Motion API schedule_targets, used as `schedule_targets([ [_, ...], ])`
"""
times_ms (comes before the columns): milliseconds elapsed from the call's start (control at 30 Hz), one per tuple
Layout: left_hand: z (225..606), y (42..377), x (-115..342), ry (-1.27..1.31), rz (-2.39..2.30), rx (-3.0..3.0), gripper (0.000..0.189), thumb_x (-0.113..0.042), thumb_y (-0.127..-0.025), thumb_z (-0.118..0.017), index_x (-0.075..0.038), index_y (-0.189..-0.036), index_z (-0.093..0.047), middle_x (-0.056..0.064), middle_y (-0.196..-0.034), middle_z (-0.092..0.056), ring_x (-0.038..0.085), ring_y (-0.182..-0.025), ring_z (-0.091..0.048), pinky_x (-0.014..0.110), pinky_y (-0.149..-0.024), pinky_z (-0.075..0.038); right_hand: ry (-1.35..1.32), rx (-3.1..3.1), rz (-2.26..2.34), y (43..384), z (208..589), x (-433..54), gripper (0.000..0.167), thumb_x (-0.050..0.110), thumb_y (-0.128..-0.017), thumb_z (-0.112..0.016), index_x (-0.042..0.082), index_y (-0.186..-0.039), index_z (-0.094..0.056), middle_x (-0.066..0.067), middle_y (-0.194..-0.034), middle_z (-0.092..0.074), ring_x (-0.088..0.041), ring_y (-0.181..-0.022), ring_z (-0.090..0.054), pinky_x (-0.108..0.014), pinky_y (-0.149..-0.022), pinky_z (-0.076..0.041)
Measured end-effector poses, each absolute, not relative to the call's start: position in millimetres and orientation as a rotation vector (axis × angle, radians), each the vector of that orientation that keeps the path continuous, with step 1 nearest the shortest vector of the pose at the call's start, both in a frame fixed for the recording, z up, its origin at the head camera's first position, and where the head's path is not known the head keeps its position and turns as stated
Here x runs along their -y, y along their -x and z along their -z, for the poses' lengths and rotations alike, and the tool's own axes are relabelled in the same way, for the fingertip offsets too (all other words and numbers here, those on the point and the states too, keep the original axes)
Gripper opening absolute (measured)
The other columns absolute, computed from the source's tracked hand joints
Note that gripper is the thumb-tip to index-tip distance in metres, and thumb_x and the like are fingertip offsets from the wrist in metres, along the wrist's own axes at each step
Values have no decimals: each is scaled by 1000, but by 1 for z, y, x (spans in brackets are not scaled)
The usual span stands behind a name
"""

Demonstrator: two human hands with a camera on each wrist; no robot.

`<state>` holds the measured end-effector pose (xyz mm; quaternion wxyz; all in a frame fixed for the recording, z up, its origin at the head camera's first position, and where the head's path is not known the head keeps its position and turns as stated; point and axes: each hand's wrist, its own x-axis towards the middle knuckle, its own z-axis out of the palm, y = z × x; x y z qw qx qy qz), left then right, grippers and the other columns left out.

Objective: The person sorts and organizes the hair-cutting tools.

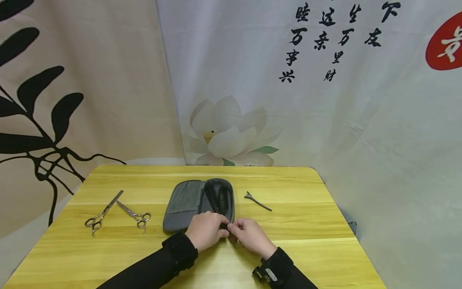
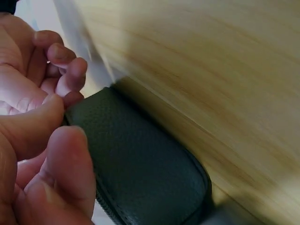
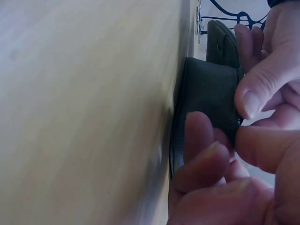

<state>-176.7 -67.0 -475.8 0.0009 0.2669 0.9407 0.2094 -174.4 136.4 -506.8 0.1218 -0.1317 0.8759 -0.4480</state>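
Observation:
A dark grey zip case (image 1: pixel 182 202) lies open like a book on the table. Its right half holds a few long black items (image 1: pixel 223 198), kinds unclear. My left hand (image 1: pixel 206 229) reaches over the near side of the case, thumb and finger pinching its zip edge. Close beside it, my right hand (image 1: pixel 250 236) pinches the same edge near the front right corner. The fingertips of both hands nearly meet there. In the left wrist view the outer wall (image 2: pixel 145 154) of the case shows, with zip teeth along its rim; the right wrist view shows its dark side (image 3: pixel 211 89) between the hands.
Left of the case lie thinning scissors (image 1: pixel 104 212) and a second pair of scissors (image 1: pixel 135 214), tips almost meeting. A slim grey hair clip (image 1: pixel 258 200) lies to the right. Printed cloth (image 1: pixel 306 120) hangs behind the wooden table (image 1: pixel 306 257).

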Motion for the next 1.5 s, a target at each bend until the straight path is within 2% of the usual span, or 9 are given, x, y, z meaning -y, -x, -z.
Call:
schedule_targets([
  [200,473,184,69,-958,-598,-2877,21,-28,-99,-77,-20,-118,-80,-3,-97,-79,10,-72,-67,27,-63,-50,391,-2572,1287,176,507,-137,46,40,-110,-58,7,-83,-74,-8,-73,-68,-9,-50,-40,-24,-47,-32],
  [367,469,187,69,-989,-548,-2871,14,-31,-99,-76,-21,-109,-79,-7,-90,-77,10,-73,-68,29,-65,-53,385,-2574,1290,176,506,-138,45,40,-110,-59,7,-83,-73,-9,-73,-68,-9,-50,-39,-24,-48,-32],
  [567,466,182,65,-952,-550,-3017,15,-34,-97,-78,-20,-103,-81,-6,-82,-75,10,-64,-64,26,-58,-48,384,-2559,1297,176,505,-137,44,37,-110,-58,6,-83,-74,-8,-70,-67,-9,-49,-41,-24,-47,-33],
  [767,471,176,62,-1059,-278,-3252,19,-34,-95,-79,-24,-111,-85,-1,-81,-73,15,-56,-60,27,-48,-45,378,-2571,1288,176,505,-137,40,32,-110,-58,7,-84,-74,-10,-76,-72,-9,-50,-42,-23,-48,-35],
  [933,479,180,64,-1158,-82,-3292,26,-36,-98,-74,-24,-119,-84,3,-88,-61,15,-61,-53,26,-51,-48,380,-2547,1296,175,505,-136,38,29,-110,-58,6,-86,-75,-10,-77,-72,-10,-51,-43,-24,-48,-36],
  [1067,475,185,62,-1119,-152,-3294,24,-42,-94,-79,-19,-97,-85,1,-85,-56,14,-63,-49,25,-51,-45,402,-2557,1296,176,506,-136,34,23,-108,-58,7,-85,-75,-10,-78,-73,-9,-50,-43,-23,-48,-36],
  [1167,468,187,60,-1093,-204,-3251,20,-40,-92,-84,-20,-89,-84,-1,-84,-57,14,-64,-51,26,-52,-45,419,-2552,1301,177,507,-136,34,21,-107,-57,6,-84,-75,-10,-76,-72,-7,-50,-43,-22,-48,-36],
  [1333,465,189,60,-1087,-289,-3176,12,-34,-89,-88,-28,-98,-88,-4,-82,-66,13,-68,-64,28,-55,-52,415,-2534,1307,177,509,-136,34,21,-105,-57,5,-82,-75,-10,-73,-70,-6,-50,-42,-22,-48,-35],
  [1500,468,192,58,-1016,-383,-3182,15,-37,-85,-91,-26,-95,-89,-5,-80,-66,12,-69,-66,29,-57,-55,383,-2533,1319,177,509,-135,31,19,-102,-58,5,-80,-74,-5,-68,-65,-7,-50,-41,-23,-48,-34],
])
